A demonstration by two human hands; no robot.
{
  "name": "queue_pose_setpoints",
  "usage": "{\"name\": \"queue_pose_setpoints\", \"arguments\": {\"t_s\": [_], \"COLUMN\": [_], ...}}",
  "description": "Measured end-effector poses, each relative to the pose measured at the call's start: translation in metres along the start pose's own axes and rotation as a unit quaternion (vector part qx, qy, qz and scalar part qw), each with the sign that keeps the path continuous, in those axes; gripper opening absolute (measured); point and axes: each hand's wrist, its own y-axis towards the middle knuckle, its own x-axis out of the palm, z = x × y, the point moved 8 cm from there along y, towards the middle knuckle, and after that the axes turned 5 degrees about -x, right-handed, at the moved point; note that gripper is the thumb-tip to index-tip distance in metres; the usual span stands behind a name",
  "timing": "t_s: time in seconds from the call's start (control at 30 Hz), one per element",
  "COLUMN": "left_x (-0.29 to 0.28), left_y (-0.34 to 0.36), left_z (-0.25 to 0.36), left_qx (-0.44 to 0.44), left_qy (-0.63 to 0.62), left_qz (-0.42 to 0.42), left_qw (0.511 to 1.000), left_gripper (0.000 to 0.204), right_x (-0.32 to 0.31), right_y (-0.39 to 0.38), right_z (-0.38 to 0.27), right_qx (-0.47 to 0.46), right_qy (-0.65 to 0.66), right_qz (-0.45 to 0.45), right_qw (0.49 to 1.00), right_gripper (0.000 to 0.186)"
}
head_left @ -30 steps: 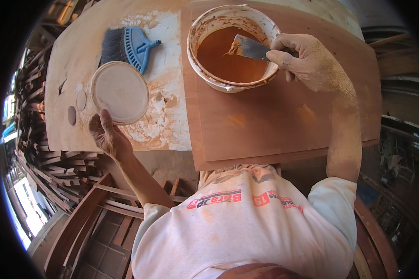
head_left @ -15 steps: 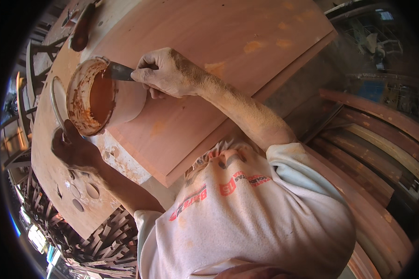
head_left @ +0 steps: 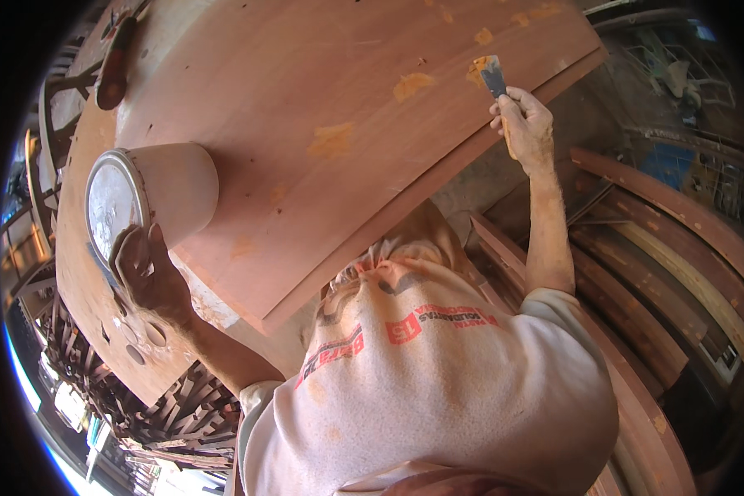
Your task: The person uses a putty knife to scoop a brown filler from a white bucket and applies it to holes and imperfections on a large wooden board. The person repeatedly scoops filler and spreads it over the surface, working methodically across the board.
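Note:
A white bucket (head_left: pixel 178 186) stands on the left of a reddish-brown wooden panel, its top covered by a pale grey, smeared lid (head_left: pixel 112 202). My left hand (head_left: pixel 153 277) rests at the lid's near edge, fingers stretched and thumb apart; part of its contact with the rim is hidden. On the far right, my right hand (head_left: pixel 525 128) grips a putty knife (head_left: pixel 493 78) by its handle. Orange filler coats the blade tip, which is over an orange patch on the wooden panel (head_left: pixel 372 190), near its right edge. Other orange patches (head_left: pixel 331 140) dot the panel.
A dark, long-handled tool (head_left: pixel 116 62) lies at the far left. Under the panel is a worn board (head_left: pixel 83 302) with round holes. Piles of wood offcuts (head_left: pixel 186 413) lie below on the left; long curved wooden pieces (head_left: pixel 636 273) are stacked on the right.
The bucket, open before with orange filler showing, is now covered by a lid. My right hand has carried the putty knife from the bucket to the panel's right side.

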Motion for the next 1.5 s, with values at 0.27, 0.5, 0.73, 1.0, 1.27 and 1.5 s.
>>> {"name": "queue_pose_setpoints", "arguments": {"t_s": [0.27,0.5,0.73,1.0,1.27,1.5], "left_x": [-0.018,-0.025,0.0,0.004,0.002,0.007], "left_y": [-0.024,-0.028,-0.022,-0.022,-0.026,-0.023], "left_z": [0.003,-0.014,-0.011,-0.003,-0.006,-0.015], "left_qx": [0.064,-0.046,0.045,0.082,0.098,0.077], "left_qy": [0.122,0.133,0.16,0.192,0.192,0.157], "left_qz": [0.163,0.203,0.127,0.139,0.176,0.188], "left_qw": [0.977,0.969,0.978,0.968,0.96,0.966], "left_gripper": [0.031,0.04,0.052,0.051,0.054,0.057], "right_x": [0.02,0.012,0.023,0.013,0.037,0.094], "right_y": [-0.002,0.019,0.027,0.044,0.002,-0.015], "right_z": [-0.005,-0.047,-0.057,-0.057,-0.067,-0.083], "right_qx": [-0.113,-0.137,-0.125,-0.086,0.006,-0.124], "right_qy": [-0.502,-0.514,-0.512,-0.496,-0.445,-0.322], "right_qz": [-0.1,-0.119,-0.138,-0.164,-0.348,-0.286], "right_qw": [0.851,0.838,0.839,0.848,0.825,0.894], "right_gripper": [0.038,0.038,0.038,0.038,0.044,0.046]}}
